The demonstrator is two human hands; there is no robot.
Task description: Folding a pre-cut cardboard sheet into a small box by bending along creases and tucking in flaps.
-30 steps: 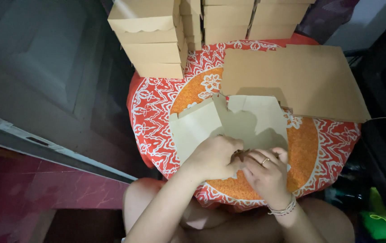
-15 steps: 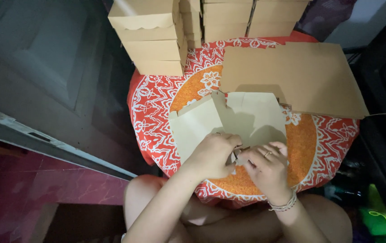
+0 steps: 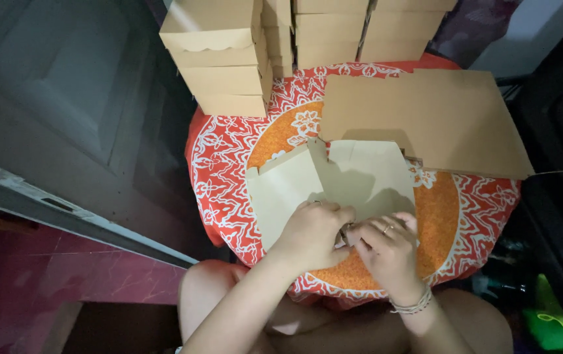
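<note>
Round table (image 3: 229,164) in red-orange patterned cloth, grey door (image 3: 65,98), pink floor (image 3: 25,282)

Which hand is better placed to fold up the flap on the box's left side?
Left. The left hand rests on the half-folded box right beside that flap, while the right hand pinches the near corner further from it.

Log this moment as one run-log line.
left hand: pressing near edge of half-folded tan cardboard box blank | right hand: gripping same edge | surface: round red-orange patterned tablecloth | behind: stacked tan boxes
</note>
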